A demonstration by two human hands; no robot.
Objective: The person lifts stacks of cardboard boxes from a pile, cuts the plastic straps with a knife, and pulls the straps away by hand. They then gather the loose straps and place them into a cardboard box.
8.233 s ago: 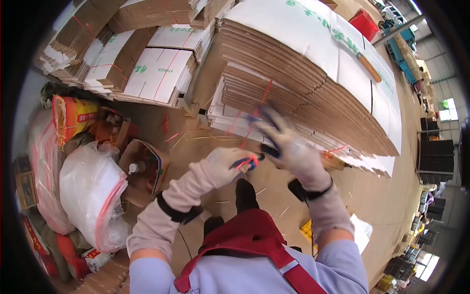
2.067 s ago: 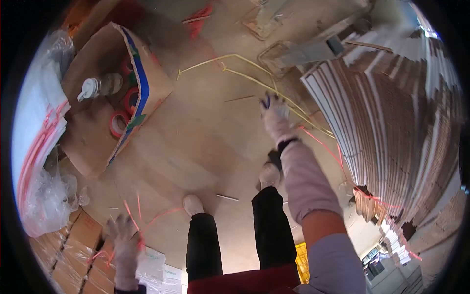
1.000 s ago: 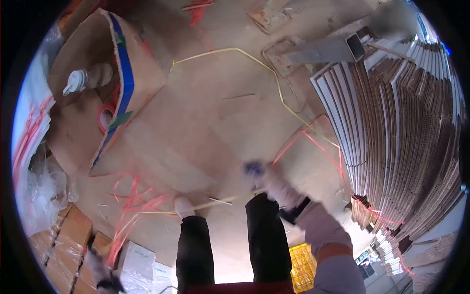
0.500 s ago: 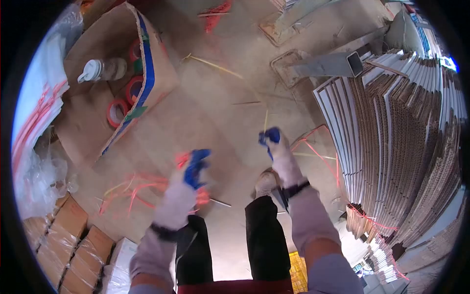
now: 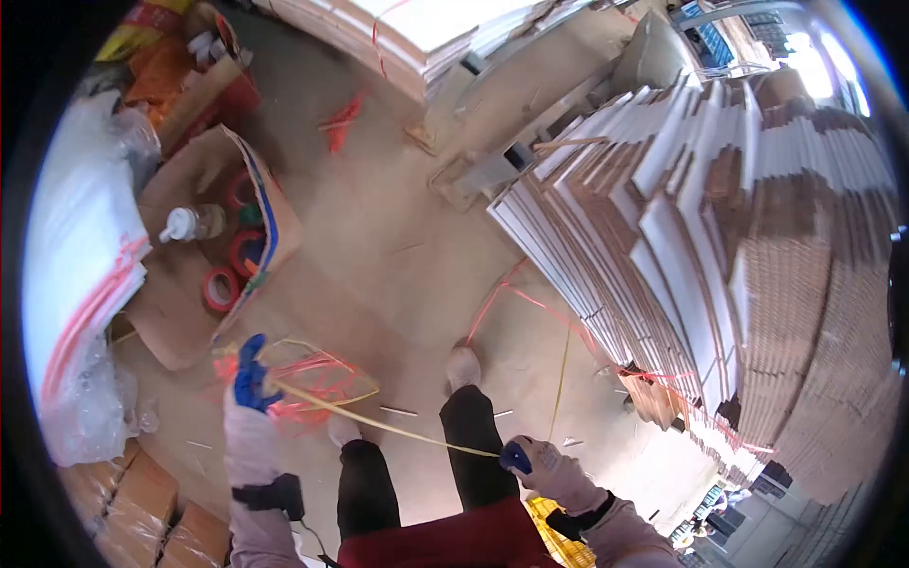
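My left hand, in a blue glove, is at the left above the floor, closed around one end of a yellow strap. A loose tangle of red plastic twine hangs around and beside this hand; some of it appears gripped too, though the fingers hide how much. Across my legs the strap runs to my right hand, also blue-gloved and closed on it near my right thigh. From the right hand another yellow length stretches up over the floor.
A cardboard box with tape rolls and a clear jar stands at left. Stacked flat cardboard fills the right, with red twine beside it. More red twine lies ahead; a yellow crate is below.
My hands have moved apart: the left outward to the left, the right down towards my thigh. The yellow strap now spans between them. The view has shifted, showing more of the cardboard stacks.
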